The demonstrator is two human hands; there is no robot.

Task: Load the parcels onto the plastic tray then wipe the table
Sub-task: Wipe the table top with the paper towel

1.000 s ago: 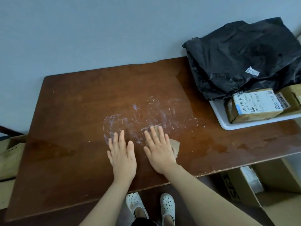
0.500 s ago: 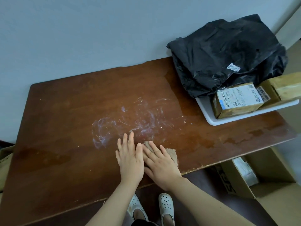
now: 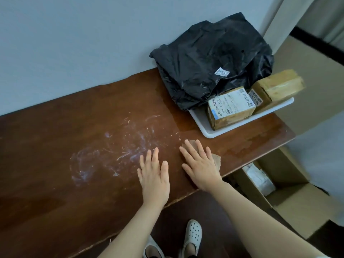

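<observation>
My right hand lies flat with straight fingers on a brown cloth, pressing it onto the brown table near the front edge. My left hand rests flat on the bare wood just left of it. White smears mark the tabletop left of both hands. At the table's right end a white plastic tray holds a black bag parcel, a labelled cardboard box and a second taped box.
A grey wall runs behind the table. Open cardboard boxes stand on the floor under and right of the table's right end. My white shoes show below the front edge. A wet patch glistens in front of the tray.
My right hand has slid the cloth to the right, away from my left hand, which was touching it half a second ago. The view has swung to the right.
</observation>
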